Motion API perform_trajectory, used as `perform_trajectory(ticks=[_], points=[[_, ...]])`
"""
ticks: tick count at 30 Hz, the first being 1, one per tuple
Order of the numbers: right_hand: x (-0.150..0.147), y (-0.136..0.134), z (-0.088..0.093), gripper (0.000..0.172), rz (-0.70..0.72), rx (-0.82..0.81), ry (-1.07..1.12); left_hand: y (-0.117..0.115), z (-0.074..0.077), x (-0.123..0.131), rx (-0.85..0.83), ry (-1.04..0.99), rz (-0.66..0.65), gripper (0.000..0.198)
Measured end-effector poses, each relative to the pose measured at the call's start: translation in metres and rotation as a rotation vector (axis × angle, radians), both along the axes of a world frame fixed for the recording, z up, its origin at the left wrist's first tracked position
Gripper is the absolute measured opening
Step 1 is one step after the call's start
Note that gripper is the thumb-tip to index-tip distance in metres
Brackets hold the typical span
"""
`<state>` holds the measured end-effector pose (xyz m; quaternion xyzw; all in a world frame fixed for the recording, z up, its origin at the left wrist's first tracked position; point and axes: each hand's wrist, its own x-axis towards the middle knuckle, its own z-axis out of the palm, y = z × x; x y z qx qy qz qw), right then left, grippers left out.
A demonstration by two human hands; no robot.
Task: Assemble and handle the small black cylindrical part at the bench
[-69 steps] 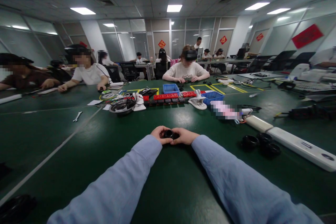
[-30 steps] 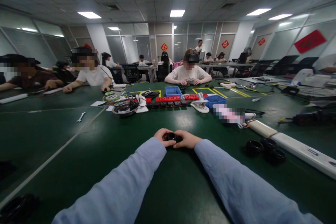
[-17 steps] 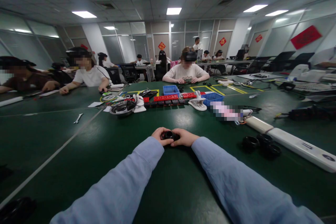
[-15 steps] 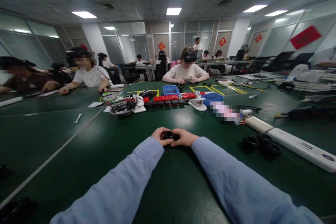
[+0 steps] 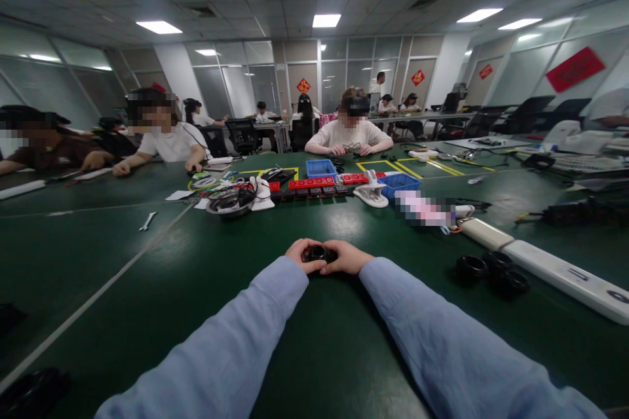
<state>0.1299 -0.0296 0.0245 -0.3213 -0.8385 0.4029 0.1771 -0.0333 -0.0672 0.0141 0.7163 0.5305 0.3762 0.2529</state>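
Between my two hands, just above or on the green table, is a black ring-shaped part [image 5: 319, 253] with a round opening facing up. My left hand [image 5: 301, 255] wraps around its left side, with the thumb along the front. From the right, my right hand [image 5: 345, 257] grips the same part, its thumb meeting the left thumb at the front. Fingers hide most of the part's sides. Off to the right, several similar black ring-shaped parts [image 5: 470, 268] lie grouped on the table.
A long white device [image 5: 565, 278] lies at the right. Ahead are a red power strip [image 5: 317, 183], a white clamp [image 5: 372, 191], blue trays [image 5: 400, 183] and a coil of cables [image 5: 230, 200]. A wrench [image 5: 147, 221] lies left. More black parts [image 5: 34, 391] are at the near left. Co-workers sit across the table.
My hands and the black ring-shaped part stay almost still. The co-worker opposite has raised a dark cable a little. A person in the background has shifted right.
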Motion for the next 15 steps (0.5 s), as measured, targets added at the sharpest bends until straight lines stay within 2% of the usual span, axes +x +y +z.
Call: perform_trajectory(ticks=[2, 6, 8, 11, 15], points=[[-0.005, -0.004, -0.001, 0.043, -0.085, 0.067, -0.054, 0.001, -0.002, 0.004, 0.024, 0.001, 0.046, 0.042], [-0.021, -0.021, -0.001, 0.031, -0.471, 0.330, -0.235, 0.003, -0.007, 0.014, 0.115, 0.013, 0.268, 0.039], [-0.027, -0.029, 0.001, 0.026, -0.565, 0.395, -0.308, 0.003, -0.007, 0.015, 0.135, 0.044, 0.344, 0.039], [-0.027, -0.033, 0.004, 0.030, -0.495, 0.401, -0.275, 0.001, -0.003, 0.011, 0.113, 0.060, 0.292, 0.038], [-0.013, -0.024, 0.005, 0.054, -0.231, 0.272, -0.016, -0.001, 0.003, 0.000, 0.073, 0.053, 0.092, 0.038]])
